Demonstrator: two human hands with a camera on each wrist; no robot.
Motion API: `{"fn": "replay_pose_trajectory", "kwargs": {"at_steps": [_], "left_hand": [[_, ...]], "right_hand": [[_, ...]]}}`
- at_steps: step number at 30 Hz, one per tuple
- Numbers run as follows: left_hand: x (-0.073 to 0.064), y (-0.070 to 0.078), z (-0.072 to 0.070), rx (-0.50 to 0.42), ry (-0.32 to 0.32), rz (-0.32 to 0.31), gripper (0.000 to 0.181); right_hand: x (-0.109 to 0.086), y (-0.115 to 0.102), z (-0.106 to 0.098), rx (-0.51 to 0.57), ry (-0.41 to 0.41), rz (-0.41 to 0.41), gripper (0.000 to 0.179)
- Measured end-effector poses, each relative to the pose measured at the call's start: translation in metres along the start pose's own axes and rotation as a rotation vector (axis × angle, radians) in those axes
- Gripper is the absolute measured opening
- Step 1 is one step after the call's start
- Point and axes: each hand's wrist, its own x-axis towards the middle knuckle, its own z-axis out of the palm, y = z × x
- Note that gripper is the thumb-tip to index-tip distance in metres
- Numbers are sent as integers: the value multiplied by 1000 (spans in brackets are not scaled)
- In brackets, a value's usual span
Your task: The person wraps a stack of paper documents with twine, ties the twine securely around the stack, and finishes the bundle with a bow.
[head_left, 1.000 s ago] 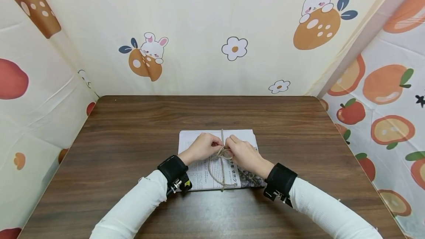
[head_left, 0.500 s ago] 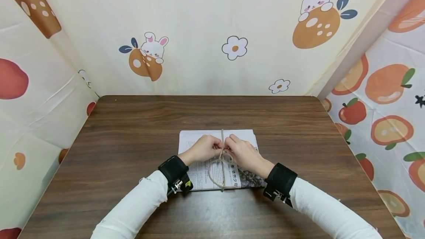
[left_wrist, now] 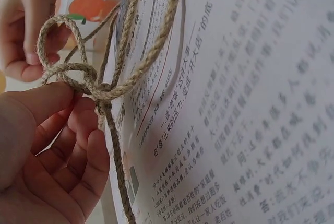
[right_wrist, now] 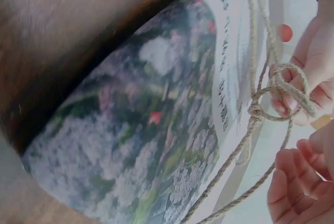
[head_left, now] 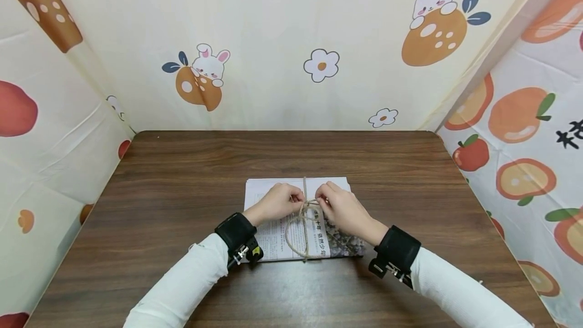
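Note:
A stack of newspapers (head_left: 276, 241) lies on the table, with text and a blossom photo on its top sheet. Jute twine (left_wrist: 119, 161) runs over it, knotted in the middle, with a loop standing up from the knot. My left hand (head_left: 276, 203) pinches the looped twine by the knot, between thumb and fingertips in the left wrist view. My right hand (head_left: 344, 209) is just right of the knot, fingers loosely curled. In the right wrist view, the right fingertips (right_wrist: 305, 150) look apart from the loop (right_wrist: 292, 85), and no twine shows between them.
The wooden table (head_left: 182, 166) extends around the stack on all sides. Behind it hangs a cream curtain (head_left: 268, 24) with rabbit prints, and fruit-patterned cloth (head_left: 528, 247) borders the right side. Black wrist straps (head_left: 395, 247) sit on both forearms.
My right hand has moved a little to the right, away from the knot and the left fingers. The left hand stays almost in place. The loops of twine at the knot have spread.

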Motion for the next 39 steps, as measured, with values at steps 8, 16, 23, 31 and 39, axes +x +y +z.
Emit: {"fn": "replay_pose_trajectory", "kwargs": {"at_steps": [8,16,23,31,39], "left_hand": [[0,3,-4,-23,-2,-18,10],[-1,2,-5,22,19,-18,10],[-3,1,-8,98,32,-37,12],[-11,-4,-17,114,38,-68,12],[-21,-14,-24,101,41,-84,14]], "right_hand": [[-6,-1,-4,88,-133,33,11],[-3,2,-3,93,-107,39,7],[4,9,-4,83,-76,98,8],[4,24,-5,114,-75,154,8],[4,36,-6,145,-110,194,8]]}}
